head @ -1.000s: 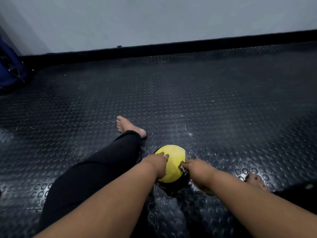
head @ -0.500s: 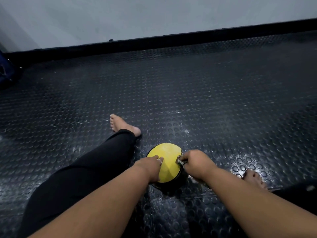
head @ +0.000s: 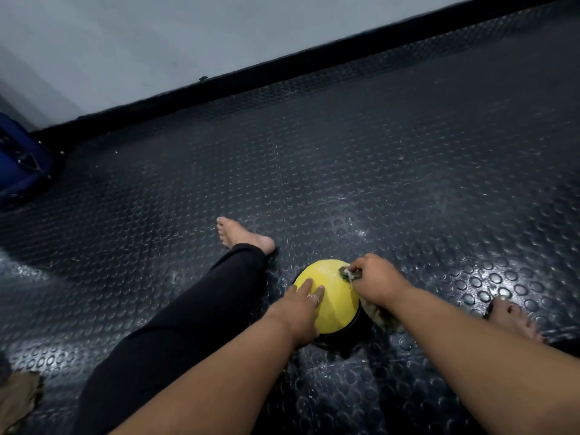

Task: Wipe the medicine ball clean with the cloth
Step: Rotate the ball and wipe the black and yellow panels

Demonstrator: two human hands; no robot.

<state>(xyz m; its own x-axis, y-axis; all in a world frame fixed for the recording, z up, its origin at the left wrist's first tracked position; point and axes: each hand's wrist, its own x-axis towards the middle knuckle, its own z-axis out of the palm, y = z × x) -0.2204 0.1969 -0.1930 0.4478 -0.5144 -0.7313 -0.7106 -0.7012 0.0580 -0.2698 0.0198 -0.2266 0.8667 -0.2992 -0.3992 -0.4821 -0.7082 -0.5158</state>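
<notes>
A yellow and black medicine ball (head: 332, 296) sits on the dark studded floor between my legs. My left hand (head: 299, 309) rests on its near left side with straight fingers spread over the yellow top. My right hand (head: 373, 282) grips a bunched pale cloth (head: 348, 273) and holds it against the ball's upper right side. More of the cloth (head: 378, 313) hangs below my right wrist beside the ball.
My left leg (head: 194, 315) in black trousers stretches out left of the ball, and my bare right foot (head: 511, 315) lies to the right. A blue bag (head: 22, 164) stands at the far left by the wall. A brownish rag (head: 18, 400) lies at the bottom left.
My right hand with the cloth has slid up from the ball's right side toward its top. My left fingers have reached further onto the yellow surface. The camera has tilted.
</notes>
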